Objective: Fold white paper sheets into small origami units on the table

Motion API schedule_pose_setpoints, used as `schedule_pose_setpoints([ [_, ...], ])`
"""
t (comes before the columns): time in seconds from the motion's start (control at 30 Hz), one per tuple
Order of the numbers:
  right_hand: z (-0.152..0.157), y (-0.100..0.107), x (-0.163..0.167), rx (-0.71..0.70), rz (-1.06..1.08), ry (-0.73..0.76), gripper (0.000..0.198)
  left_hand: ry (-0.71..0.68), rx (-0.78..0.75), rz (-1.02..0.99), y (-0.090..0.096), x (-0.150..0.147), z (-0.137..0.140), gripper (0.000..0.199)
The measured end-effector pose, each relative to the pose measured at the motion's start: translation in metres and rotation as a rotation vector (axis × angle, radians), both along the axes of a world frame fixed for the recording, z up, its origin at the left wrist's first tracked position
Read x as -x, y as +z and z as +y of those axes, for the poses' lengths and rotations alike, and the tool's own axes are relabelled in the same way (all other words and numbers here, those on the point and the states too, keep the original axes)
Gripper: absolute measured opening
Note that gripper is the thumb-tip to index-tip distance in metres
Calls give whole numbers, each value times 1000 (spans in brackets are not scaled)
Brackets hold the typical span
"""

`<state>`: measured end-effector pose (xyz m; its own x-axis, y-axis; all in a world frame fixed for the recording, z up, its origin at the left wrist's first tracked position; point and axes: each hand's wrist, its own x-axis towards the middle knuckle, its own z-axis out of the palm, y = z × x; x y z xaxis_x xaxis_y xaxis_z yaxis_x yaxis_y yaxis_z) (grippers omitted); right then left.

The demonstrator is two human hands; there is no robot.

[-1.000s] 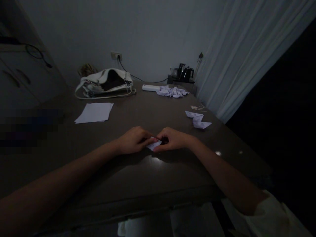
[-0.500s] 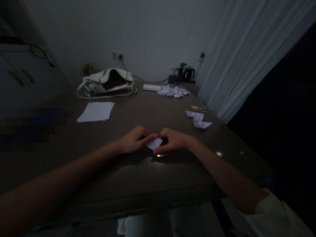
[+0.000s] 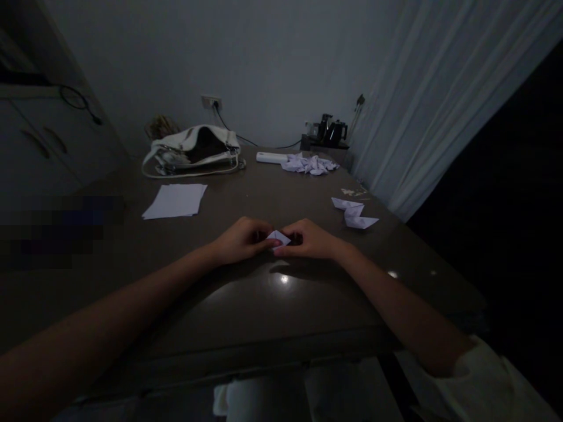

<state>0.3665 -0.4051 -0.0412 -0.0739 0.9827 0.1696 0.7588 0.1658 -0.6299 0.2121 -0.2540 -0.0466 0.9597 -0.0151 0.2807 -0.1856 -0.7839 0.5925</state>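
Pinching a small folded paper [image 3: 278, 238] between them, the left hand [image 3: 241, 240] and right hand [image 3: 308, 240] meet fingertip to fingertip, closed on it, low over the dark surface [image 3: 264, 305] near its middle.

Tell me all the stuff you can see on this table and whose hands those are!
small folded paper: one, white, pinched between both hands
flat paper sheets: one stack, white, left side
folded paper shapes: two, white, right side
crumpled papers: one pile, white, far end
handbag: one, white, far left
table: one, dark brown
kettles: two, black, far corner
curtain: white, right
left hand: on paper
right hand: on paper
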Motion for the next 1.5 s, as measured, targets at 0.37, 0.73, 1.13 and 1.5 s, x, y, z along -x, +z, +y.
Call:
schedule_pose_setpoints([
  [0.37,1,3,-4,-215,98,-108,19,66,-147,-111,2,2,-3,28],
  [0.73,3,1,-7,-202,159,-124,31,72,-61,-243,4,5,-7,21],
  [1.13,1,3,-6,-274,45,-105,19,79,-54,-235,4,4,-5,14],
  [1.5,2,4,-8,-312,38,-104,14,77,-9,-229,4,4,-4,18],
])
